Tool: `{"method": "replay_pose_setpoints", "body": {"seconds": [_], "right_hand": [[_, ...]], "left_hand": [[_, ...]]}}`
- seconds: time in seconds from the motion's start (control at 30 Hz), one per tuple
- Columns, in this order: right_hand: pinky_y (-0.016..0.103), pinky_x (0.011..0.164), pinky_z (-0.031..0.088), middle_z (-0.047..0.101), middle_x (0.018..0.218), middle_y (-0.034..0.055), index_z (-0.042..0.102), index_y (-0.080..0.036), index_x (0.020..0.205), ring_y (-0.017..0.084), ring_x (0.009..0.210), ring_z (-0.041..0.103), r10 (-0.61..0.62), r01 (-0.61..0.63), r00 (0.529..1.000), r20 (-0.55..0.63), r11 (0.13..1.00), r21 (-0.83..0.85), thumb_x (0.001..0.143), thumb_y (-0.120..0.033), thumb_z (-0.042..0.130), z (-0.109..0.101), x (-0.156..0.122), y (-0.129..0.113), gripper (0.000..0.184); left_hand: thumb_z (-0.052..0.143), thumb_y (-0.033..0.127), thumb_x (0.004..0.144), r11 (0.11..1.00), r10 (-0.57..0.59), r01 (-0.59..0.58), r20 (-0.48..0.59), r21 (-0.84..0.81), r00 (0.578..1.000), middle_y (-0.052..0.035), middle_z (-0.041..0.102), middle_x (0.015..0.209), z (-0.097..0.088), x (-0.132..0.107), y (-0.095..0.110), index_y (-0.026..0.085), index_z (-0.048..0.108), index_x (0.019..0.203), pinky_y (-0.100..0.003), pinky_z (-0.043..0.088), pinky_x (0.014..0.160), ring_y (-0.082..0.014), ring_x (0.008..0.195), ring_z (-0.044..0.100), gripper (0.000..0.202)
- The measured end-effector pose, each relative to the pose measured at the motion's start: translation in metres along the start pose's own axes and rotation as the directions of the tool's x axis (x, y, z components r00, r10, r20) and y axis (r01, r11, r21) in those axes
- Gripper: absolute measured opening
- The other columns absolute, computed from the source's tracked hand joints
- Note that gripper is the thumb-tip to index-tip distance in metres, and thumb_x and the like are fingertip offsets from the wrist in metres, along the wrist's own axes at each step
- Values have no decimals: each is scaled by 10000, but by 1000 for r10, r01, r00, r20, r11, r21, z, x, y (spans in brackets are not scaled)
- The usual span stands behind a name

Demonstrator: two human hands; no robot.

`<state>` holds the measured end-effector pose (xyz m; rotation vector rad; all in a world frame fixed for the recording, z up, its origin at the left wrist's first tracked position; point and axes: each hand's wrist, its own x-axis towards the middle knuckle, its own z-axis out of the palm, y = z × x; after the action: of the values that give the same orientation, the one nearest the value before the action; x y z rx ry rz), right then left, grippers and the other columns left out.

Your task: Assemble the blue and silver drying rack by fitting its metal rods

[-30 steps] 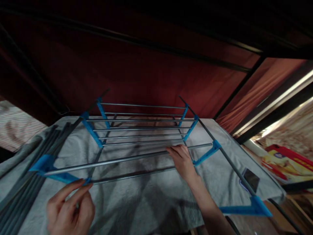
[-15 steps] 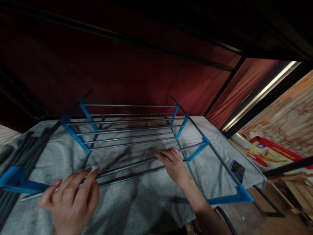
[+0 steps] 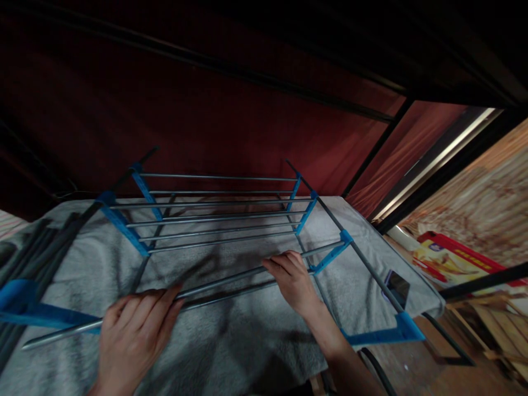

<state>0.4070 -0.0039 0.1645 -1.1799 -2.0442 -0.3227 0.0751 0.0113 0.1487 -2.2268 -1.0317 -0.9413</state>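
Note:
My left hand [image 3: 136, 330] is closed around a grey metal tube [image 3: 231, 280], whose free end sticks out past it on the left. Farther right along the same tube, my right hand [image 3: 289, 278] grips it near its far end. That end sits in a blue plastic bracket [image 3: 332, 256] on the right side of a rack. A second tube [image 3: 231, 297] runs below it. The rack lies on its side, with several crossbars [image 3: 223, 218] fixed between blue brackets at the back. At the left, another blue bracket [image 3: 53, 313] reaches toward my left hand.
A grey cloth [image 3: 231, 341] covers the surface under the rack. Several loose tubes [image 3: 45, 247] lie at the left. A phone [image 3: 397, 289] rests on the cloth at the right. Beyond the edge are a red and yellow box [image 3: 449, 258] and wooden pieces [image 3: 501, 333].
My left hand has slid right along the tube and closed around it. The tube's free left end has moved slightly left and down. My right hand has stayed nearly in place.

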Motion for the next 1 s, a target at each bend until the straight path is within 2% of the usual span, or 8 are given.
{"method": "replay_pose_setpoints", "body": {"seconds": [0.17,0.3,0.43,0.53,0.67,0.83,0.9,1.0], "right_hand": [[356,916,498,744,1027,33,720,-233,1204,177,935,619,-9,9,1000,7,1000,-20,1013,-141,550,-3,0,0,272],[356,917,520,745,1040,30,717,-246,1212,175,928,633,11,-10,999,36,1000,-20,1011,-139,542,-3,1,1,288],[415,1089,483,722,1168,51,668,-244,1293,186,1074,648,76,-77,993,90,997,7,1011,-160,537,-12,3,-4,322],[478,1179,417,646,1353,78,610,-245,1372,218,1278,577,156,-155,984,87,988,-13,1014,-178,529,-37,1,-13,374],[458,1134,463,621,1398,73,604,-283,1379,229,1329,552,293,-292,956,0,955,-49,1032,-253,515,-103,-9,-12,360],[503,1140,440,683,1296,106,697,-243,1269,288,1251,612,544,-554,832,-105,816,-166,1000,-518,538,-191,-23,56,416],[519,1134,446,715,1249,116,731,-230,1218,310,1220,633,676,-681,732,-84,727,-81,960,-614,547,-204,-25,93,498],[515,1123,469,717,1274,128,740,-208,1218,323,1211,650,801,-820,570,182,539,194,877,-703,612,-194,-26,132,615]], "left_hand": [[636,236,964,999,-18,18,3,43,1000,-27,656,769,1,-1,0,215,610,1308,-371,345,696,-244,719,572,346],[616,233,973,999,-19,18,26,48,999,-29,664,780,-1,1,-1,210,618,1245,-373,336,693,-242,705,552,273],[608,250,979,996,-15,11,43,86,999,-34,660,784,-1,7,-1,208,626,1211,-377,324,689,-249,718,555,236],[590,250,990,996,-25,21,40,88,999,-37,651,780,-1,15,-1,202,625,1206,-378,326,693,-252,719,550,224],[563,249,996,999,-23,20,52,42,998,-45,657,797,-2,21,-2,187,628,1190,-380,326,689,-253,725,556,214],[536,315,1006,997,-57,53,62,54,996,-38,648,769,-1,19,-5,224,634,1168,-393,327,692,-266,733,567,210],[547,325,998,996,-68,63,76,60,995,-41,663,789,0,18,-7,243,633,1169,-401,331,695,-275,748,579,208],[556,320,991,997,-60,53,106,61,993,-49,686,830,2,18,-8,254,625,1183,-408,333,695,-285,770,587,215]]}}
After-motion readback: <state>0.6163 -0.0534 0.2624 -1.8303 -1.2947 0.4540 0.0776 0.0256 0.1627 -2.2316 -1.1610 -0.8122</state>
